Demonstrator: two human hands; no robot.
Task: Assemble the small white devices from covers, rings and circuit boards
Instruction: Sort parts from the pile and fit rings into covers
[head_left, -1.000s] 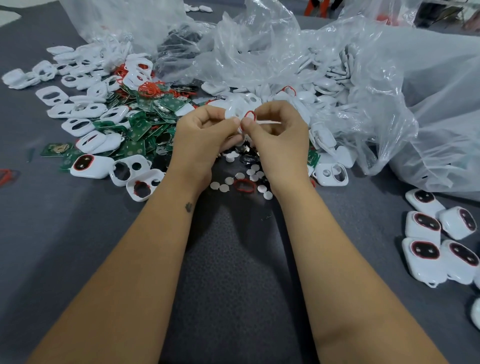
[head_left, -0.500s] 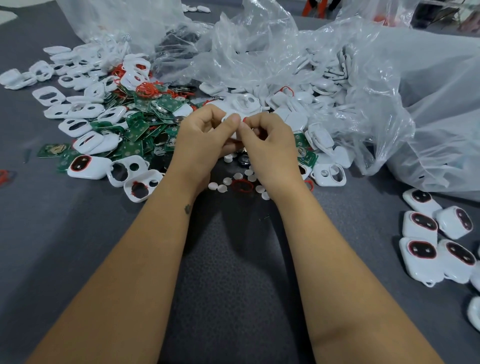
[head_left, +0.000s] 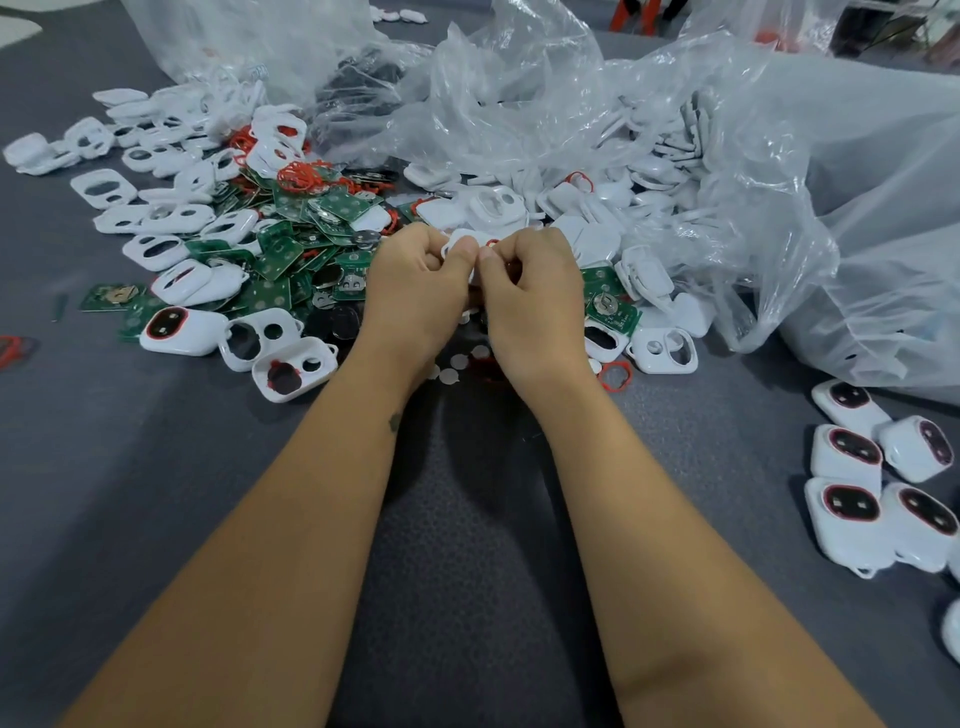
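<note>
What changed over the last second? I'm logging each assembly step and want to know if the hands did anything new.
Little. Both hands, left hand and right hand, stayed together pinching the white cover. The red ring, an open loop above the fingertips a second ago, now shows only as a sliver against the cover, seemingly pressed in. The finished devices and the circuit boards lie as before.

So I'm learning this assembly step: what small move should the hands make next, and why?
Probably keep pressing the red ring down into the white cover with the thumbs. Both the left hand and the right hand pinch the cover between them, and only a bit of ring peeks above it, so whether it is seated cannot be told.
</note>
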